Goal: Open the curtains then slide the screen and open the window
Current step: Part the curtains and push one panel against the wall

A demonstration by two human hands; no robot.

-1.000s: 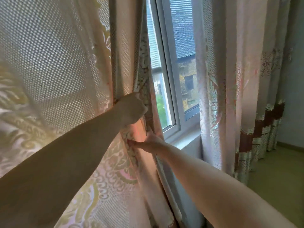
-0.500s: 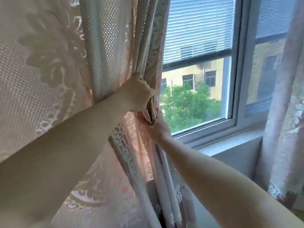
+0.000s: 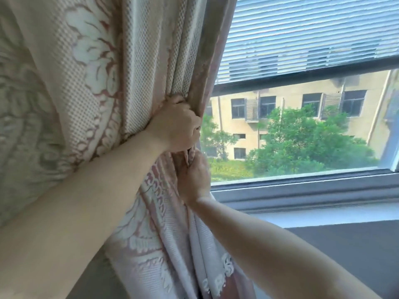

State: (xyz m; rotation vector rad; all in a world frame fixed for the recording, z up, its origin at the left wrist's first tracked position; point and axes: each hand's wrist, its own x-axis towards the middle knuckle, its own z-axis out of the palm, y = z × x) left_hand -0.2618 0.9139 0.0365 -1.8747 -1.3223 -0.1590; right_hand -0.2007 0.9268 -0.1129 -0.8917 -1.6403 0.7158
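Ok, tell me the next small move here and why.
Probably keep drawing the gathered curtain leftward a little more, then let go. Both the left hand and the right hand grip its bunched edge, which overlaps the left side of the window pane; the frame looks shut.

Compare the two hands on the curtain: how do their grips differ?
The left hand sits higher, fist closed around the bunched curtain folds; the right hand sits just below it, pinching the curtain's edge. The left arm comes in from the lower left, the right arm from the lower right. Both grip the same curtain beside the window.
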